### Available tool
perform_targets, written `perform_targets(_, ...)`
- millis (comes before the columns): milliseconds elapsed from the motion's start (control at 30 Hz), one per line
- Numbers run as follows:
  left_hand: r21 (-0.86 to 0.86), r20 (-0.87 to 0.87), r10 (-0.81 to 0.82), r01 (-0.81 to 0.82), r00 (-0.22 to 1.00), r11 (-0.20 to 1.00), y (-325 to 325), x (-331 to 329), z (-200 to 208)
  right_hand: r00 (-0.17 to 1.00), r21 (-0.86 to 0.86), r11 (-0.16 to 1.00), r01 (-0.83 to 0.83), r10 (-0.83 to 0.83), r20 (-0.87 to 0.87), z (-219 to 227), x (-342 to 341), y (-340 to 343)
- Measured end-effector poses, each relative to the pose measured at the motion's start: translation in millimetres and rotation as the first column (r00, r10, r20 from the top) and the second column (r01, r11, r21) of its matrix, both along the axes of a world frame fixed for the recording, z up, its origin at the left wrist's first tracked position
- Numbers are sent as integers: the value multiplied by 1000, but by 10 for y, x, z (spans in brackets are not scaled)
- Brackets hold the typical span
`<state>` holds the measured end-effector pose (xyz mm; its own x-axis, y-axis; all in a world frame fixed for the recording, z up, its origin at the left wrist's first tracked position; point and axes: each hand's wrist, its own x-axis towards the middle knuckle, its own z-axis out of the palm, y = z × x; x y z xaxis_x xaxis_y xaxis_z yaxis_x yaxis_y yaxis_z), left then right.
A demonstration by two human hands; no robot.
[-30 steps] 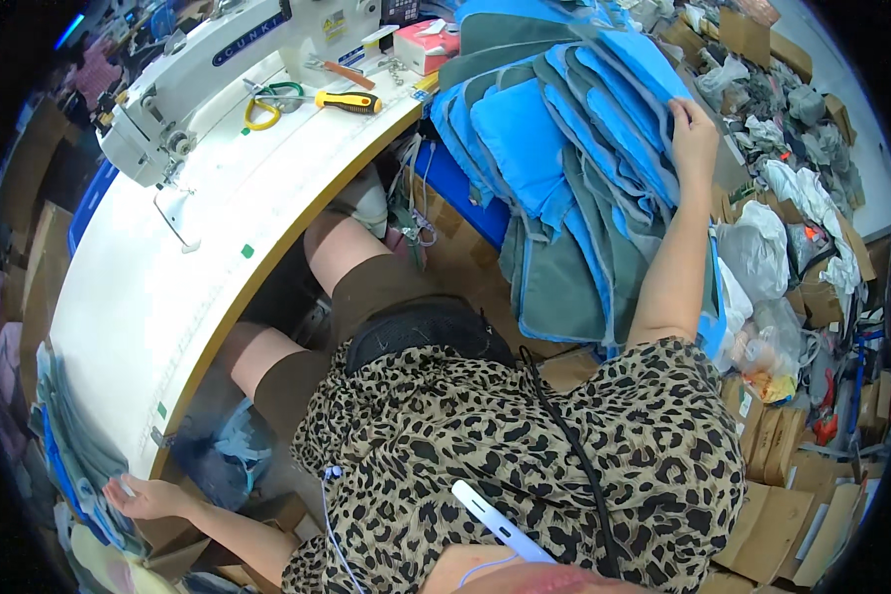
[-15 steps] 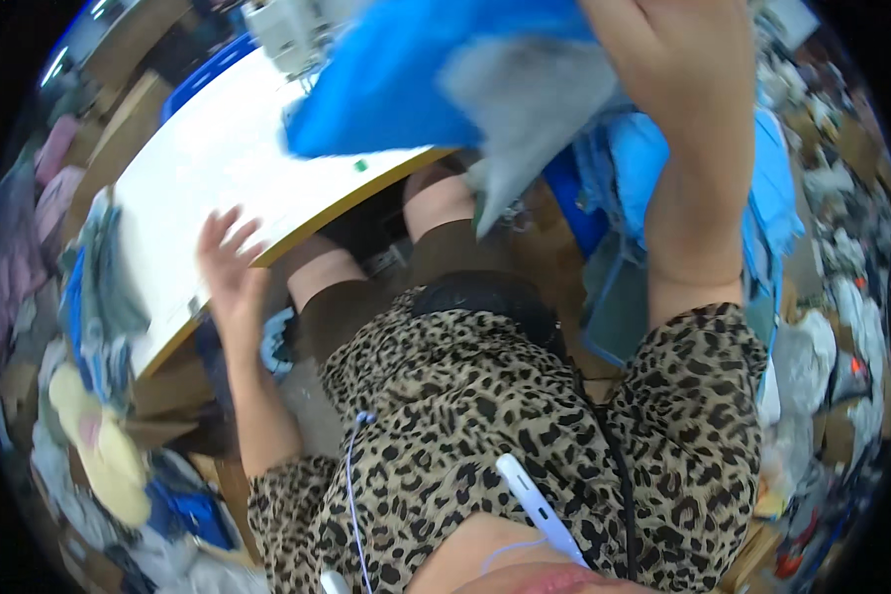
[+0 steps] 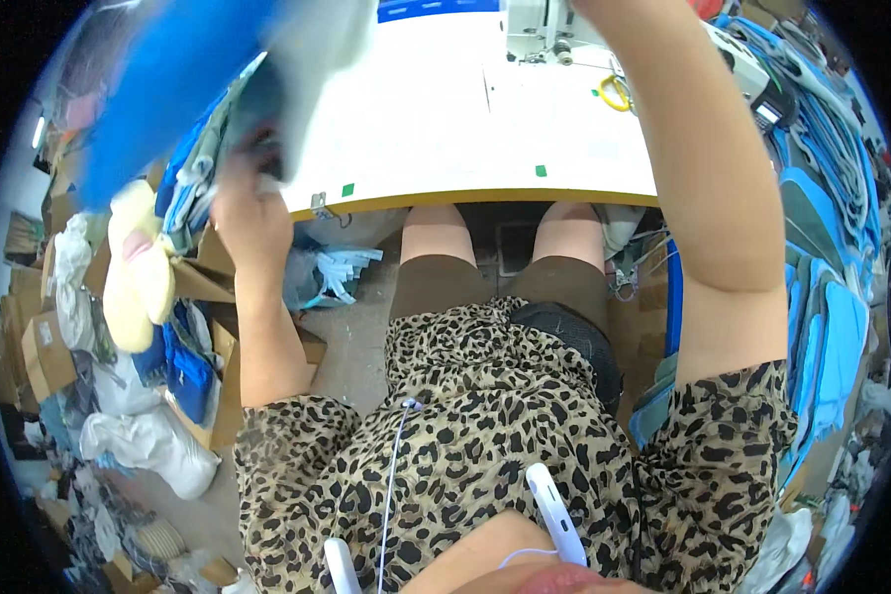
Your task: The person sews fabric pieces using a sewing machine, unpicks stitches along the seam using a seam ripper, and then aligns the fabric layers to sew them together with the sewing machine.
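Observation:
My left hand point(image 3: 252, 213) is raised over the left end of the white table, its fingers closed around a piece of blue and grey fabric point(image 3: 183, 84). The cloth is smeared by motion and hangs across the upper left, with a dark grey-green part beside my fingers. My right forearm point(image 3: 708, 148) reaches up over the table's right side, and the hand itself lies beyond the upper edge. Left of that forearm are the sewing machine point(image 3: 537, 40) and yellow-handled scissors point(image 3: 616, 93).
The white table point(image 3: 445, 139) has a yellow-brown front edge and small green marks. Stacked blue and grey cloth pieces point(image 3: 827, 337) hang at the right. At the left are folded cloths, a pale yellow cushion-like item point(image 3: 134, 262), cardboard boxes point(image 3: 51, 351) and white bags point(image 3: 153, 445).
The blue and grey fabric has swung from the upper middle to the upper left. My left hand, spread and holding nothing before, now grips it. The right hand has left the picture; the view has turned.

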<state>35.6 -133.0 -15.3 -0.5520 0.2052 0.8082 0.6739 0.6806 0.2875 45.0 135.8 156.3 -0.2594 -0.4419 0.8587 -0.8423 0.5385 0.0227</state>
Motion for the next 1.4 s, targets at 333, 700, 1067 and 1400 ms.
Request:
perform_targets(333, -254, 503, -134, 294, 854, 921, -2, 304, -886, 804, -61, 998, 3, 34, 594, -2511, 435, 287)
perform_targets(700, 874, 428, -880, -342, 203, 346, -552, 125, -1123, 211, -539, 585, 606, 536, 818, -3275, 768, 334)
perform_targets(1067, 470, 370, 53, -236, 927, 851, -308, 338, -1356, 77, -567, 531, 630, 684, 726, -3352, 702, 230)
perform_targets(1400, -373, 586, 317, -99, 746, 923, 720, -810, -885, 245, -675, 382, 632, 727, 641, -3370, 765, 179)
